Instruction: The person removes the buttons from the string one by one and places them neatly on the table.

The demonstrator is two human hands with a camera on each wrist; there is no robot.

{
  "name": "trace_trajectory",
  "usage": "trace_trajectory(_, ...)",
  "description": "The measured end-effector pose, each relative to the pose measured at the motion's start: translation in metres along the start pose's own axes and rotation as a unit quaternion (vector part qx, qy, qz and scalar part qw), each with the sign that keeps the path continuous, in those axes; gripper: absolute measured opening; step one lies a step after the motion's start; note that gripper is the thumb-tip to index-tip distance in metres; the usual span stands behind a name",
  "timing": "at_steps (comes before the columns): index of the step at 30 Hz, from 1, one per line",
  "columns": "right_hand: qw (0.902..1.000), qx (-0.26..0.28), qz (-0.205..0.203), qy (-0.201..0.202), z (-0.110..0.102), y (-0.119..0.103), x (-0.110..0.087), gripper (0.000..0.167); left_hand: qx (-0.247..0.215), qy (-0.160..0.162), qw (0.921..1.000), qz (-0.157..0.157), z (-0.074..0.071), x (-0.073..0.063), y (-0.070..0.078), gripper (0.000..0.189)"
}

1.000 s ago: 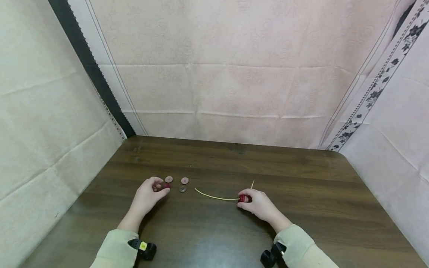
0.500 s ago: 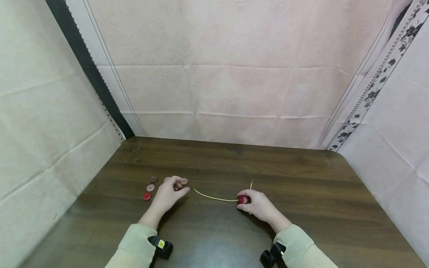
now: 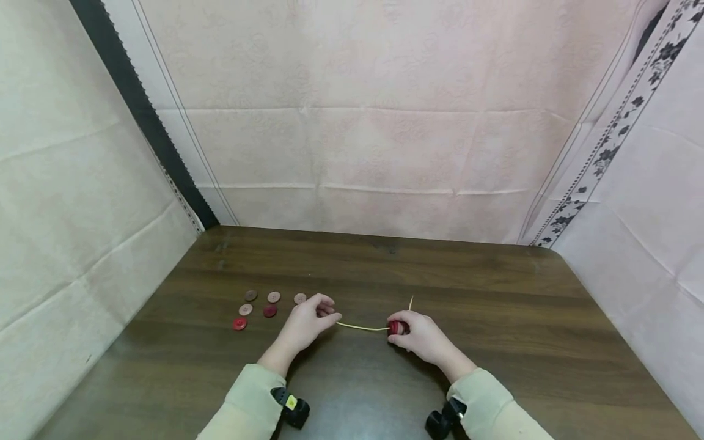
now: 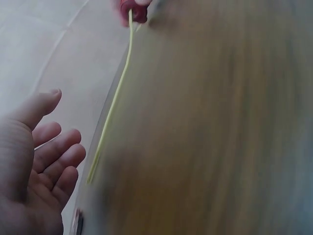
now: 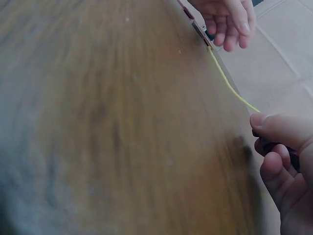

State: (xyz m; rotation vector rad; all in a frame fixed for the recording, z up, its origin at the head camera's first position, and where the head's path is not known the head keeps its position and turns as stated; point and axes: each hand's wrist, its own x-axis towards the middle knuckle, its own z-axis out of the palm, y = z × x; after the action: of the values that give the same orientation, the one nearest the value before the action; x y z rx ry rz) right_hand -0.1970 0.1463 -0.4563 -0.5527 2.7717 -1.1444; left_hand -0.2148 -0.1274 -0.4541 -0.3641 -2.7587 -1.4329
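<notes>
Here, from largest to smallest:

- The surface (image 3: 495, 318) is dark wood grain, walled by pale cloth on three sides.
- The right hand (image 3: 420, 335) rests on the surface with fingers curled round red buttons (image 3: 397, 327) already on the cord.
- The left hand (image 3: 305, 321) lies beside the cord's free end, fingers loosely bent and apart, gripping nothing; the wrist view shows its palm bare.
- The cord (image 3: 363, 327) is thin and yellow, lying between the hands, with a short tail (image 3: 411, 303) poking up behind the right hand. It looks light and limp, with slight springiness, so pinching close to the tip should control it best.
- Six loose buttons (image 3: 269, 311) lie left of the left hand, red and pinkish-brown. They look small, hard, flat and probably slippery; the rims seem the best place to pinch.
</notes>
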Motion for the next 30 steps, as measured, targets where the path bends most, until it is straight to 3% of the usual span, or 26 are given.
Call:
trace_trajectory(16, 0.9999, 0.007, 0.001, 0.008, 0.002, 0.0, 0.002, 0.035, -0.018, -0.079, 0.9965, 0.019, 0.035, 0.008, 0.027, 0.034)
trace_trajectory(30, 0.9995, 0.031, 0.007, 0.01, 0.002, -0.005, 0.002, 0.033, -0.021, -0.101, 0.9939, 0.038, 0.051, 0.009, 0.037, 0.032)
